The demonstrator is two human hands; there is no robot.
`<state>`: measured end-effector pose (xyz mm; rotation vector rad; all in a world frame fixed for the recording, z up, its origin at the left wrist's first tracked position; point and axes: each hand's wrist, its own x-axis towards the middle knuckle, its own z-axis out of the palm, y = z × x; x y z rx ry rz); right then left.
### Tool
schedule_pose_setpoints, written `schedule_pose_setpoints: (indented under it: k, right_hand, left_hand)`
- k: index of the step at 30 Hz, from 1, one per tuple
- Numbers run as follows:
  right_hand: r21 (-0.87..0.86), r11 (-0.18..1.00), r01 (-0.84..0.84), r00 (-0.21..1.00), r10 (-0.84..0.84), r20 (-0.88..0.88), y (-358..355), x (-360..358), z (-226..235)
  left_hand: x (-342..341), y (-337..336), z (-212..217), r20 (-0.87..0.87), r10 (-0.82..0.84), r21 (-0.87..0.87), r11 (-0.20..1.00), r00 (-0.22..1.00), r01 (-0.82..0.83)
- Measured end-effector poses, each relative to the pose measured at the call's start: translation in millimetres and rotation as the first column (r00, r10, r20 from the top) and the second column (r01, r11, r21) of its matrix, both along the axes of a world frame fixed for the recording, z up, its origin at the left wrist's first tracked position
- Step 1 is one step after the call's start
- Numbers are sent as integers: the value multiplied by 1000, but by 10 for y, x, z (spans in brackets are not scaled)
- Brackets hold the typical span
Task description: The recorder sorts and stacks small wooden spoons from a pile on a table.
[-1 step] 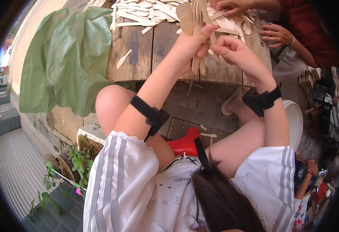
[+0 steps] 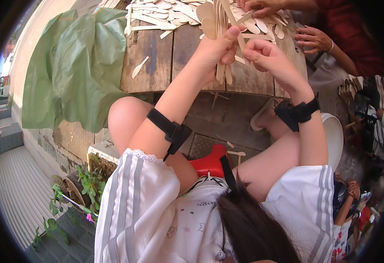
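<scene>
My left hand (image 2: 218, 50) is wrapped around an upright bundle of flat wooden spoons (image 2: 220, 24) above the near part of the table. Their rounded bowls stick out at the top left, and handle ends show below my fist. A single wooden spoon (image 2: 241, 42) slants across the right side of the bundle. My right hand (image 2: 264, 55) has its thumb and forefinger pinched at that spoon's lower end. Its other fingers are curled in. Behind my hands lies a loose heap of pale wooden spoons (image 2: 157, 15). One wooden spoon (image 2: 140, 67) lies apart on the planks to the left.
The worn plank table (image 2: 152, 48) has a green plastic sheet (image 2: 73, 70) hanging at its left. Another person's hands (image 2: 313, 38) are at the right of the heap. A red seat part (image 2: 211, 160) lies between my legs. A plant (image 2: 89, 186) grows at lower left.
My right hand has shifted very slightly, and the slanted spoon's lower end has moved a little down and right with it. My left hand stays nearly still on the bundle.
</scene>
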<state>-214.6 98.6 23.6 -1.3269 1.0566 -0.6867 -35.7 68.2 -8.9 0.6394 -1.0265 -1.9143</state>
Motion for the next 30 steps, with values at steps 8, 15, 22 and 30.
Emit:
schedule_pose_setpoints:
  k: [8, 15, 22, 30]
  right_hand:
    - [-279, 903, 327, 824, -128, 552, 240, -1515, 747]
    - [242, 133, 961, -26, -830, 558, 2118, -2279, -208]
    - [-357, -57, 932, -135, -971, -196, 2388, -2441, -503]
    - [-535, 830, -155, 580, -362, -730, 187, -856, 93]
  left_hand:
    - [46, -138, -43, -231, 199, 218, 965, 952, -149]
    - [13, -105, 36, -255, 195, 256, 958, 947, -128]
    - [-8, -70, 84, -262, 175, 255, 961, 949, -107]
    - [22, -72, 141, -257, 200, 286, 950, 945, -124]
